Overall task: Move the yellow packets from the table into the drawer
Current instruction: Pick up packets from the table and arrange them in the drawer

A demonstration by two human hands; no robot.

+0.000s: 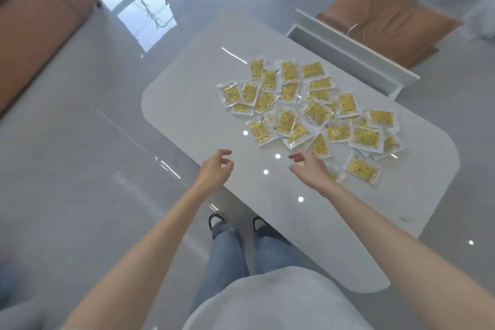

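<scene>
1. Glossy grey floor tiles are seen around a white table [187, 104] with rounded corners.
2. Yellow packets [316, 112] are scattered in a loose, overlapping heap on the table's far right half; none is held.
3. A white drawer [348, 48] is seen open at the table's far side, apart from the packets.
4. The right hand [310, 169] is held over the table just beside the nearest packets, its fingers loosely curled and nothing gripped.
5. The left hand [215, 169] is held over the near edge, relaxed and empty.
6. A brown cushion [385, 21] is seen behind the drawer.
</scene>
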